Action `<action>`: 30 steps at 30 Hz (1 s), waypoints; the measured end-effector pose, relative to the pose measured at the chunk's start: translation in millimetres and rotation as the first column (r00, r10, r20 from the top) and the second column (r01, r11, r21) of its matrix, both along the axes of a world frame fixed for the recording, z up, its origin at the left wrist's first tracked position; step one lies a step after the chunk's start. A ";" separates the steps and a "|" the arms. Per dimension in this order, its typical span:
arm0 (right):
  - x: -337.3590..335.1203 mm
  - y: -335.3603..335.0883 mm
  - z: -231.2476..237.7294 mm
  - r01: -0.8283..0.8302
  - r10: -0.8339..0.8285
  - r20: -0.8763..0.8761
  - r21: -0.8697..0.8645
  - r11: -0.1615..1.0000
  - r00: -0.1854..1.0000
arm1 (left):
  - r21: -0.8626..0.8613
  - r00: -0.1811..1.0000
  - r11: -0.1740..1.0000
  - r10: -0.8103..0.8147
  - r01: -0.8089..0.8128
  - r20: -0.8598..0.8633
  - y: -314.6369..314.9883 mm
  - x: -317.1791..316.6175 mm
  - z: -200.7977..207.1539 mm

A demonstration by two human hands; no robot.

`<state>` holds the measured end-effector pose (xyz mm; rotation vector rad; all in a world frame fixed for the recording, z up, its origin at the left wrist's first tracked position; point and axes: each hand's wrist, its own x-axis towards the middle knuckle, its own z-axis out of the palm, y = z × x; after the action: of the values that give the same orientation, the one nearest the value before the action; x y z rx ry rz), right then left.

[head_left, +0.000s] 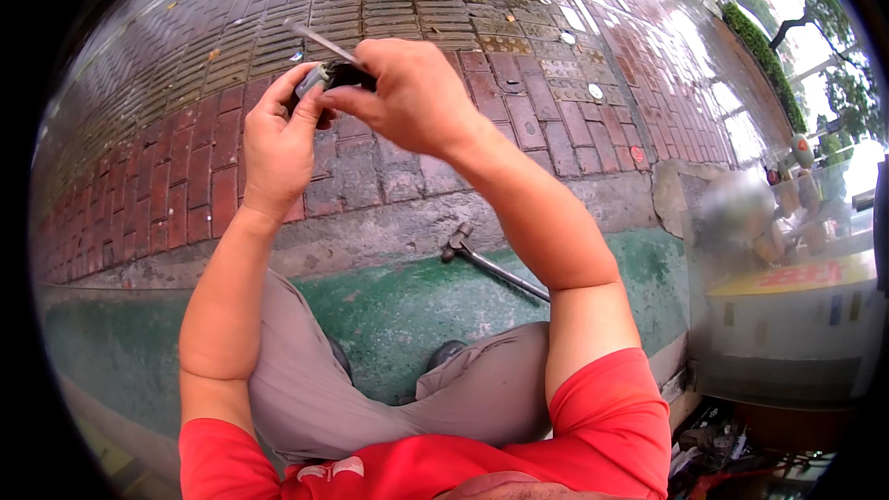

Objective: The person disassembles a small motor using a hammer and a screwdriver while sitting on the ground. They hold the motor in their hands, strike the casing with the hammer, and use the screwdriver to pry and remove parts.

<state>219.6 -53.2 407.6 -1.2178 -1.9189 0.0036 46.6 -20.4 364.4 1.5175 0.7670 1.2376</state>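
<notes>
Both hands are raised in front of me over the brick pavement. Between the fingertips and thumb of my left hand (pixel 281 143) is a small grey, metal-looking part (pixel 315 81). My right hand (pixel 412 97) is closed around a tool with a slim metal shaft (pixel 322 40), which points up and to the left; its grip is hidden in the palm. A dark piece (pixel 352 76) shows between the two hands, and I cannot tell which item it belongs to. My right thumb reaches close to the left fingertips.
A hammer (pixel 456 243) with a metal handle lies on the green-painted floor (pixel 389 301) beyond my knees. On the right stands a cabinet with a clear, blurry panel (pixel 787 333), with clutter beneath it (pixel 732 440). Wet red paving bricks (pixel 185 185) spread ahead past a concrete edge (pixel 361 231).
</notes>
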 end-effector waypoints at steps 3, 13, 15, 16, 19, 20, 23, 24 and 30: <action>-6.6 0.7 -3.6 0.043 -0.042 -0.023 0.033 0.999 0.999 | 0.043 0.995 0.994 0.099 -0.097 -0.033 -2.9 -0.5 5.6; -10.1 5.5 -7.5 0.156 -0.156 -0.008 0.043 0.987 0.988 | -0.063 0.998 0.997 0.050 -0.052 -0.022 5.1 -4.1 7.2; -8.3 7.1 -5.7 0.094 -0.096 -0.024 -0.051 0.994 0.995 | -0.061 0.999 0.998 -0.024 0.025 0.028 7.8 -7.6 6.4; -6.4 5.8 -0.5 0.039 -0.046 -0.059 -0.114 0.993 0.997 | -0.052 0.996 0.996 -0.072 0.075 0.052 9.6 -10.9 6.1; 8.6 5.7 2.2 -0.222 0.105 -0.338 -0.330 0.918 0.935 | -0.029 0.967 0.972 -0.231 0.235 0.105 11.6 -15.3 6.8; 16.4 6.1 2.1 -0.331 0.135 -0.457 -0.382 0.863 0.879 | -0.026 0.952 0.956 -0.287 0.292 0.108 9.7 -15.5 8.9; 34.5 3.6 1.8 -0.543 0.193 -0.610 -0.463 0.700 0.768 | -0.030 0.915 0.918 -0.391 0.396 0.102 9.5 -17.9 9.0; 35.5 3.7 1.3 -0.574 0.195 -0.636 -0.469 0.671 0.747 | -0.035 0.904 0.907 -0.416 0.421 0.100 10.6 -18.2 6.8; 35.3 9.5 4.9 -0.645 0.187 -0.704 -0.467 0.605 0.685 | -0.047 0.923 0.930 -0.354 0.364 0.154 12.7 -10.0 6.0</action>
<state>255.0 -43.6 412.6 -0.9407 -1.5922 1.3556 36.6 -7.6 370.4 1.4147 0.4106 1.0156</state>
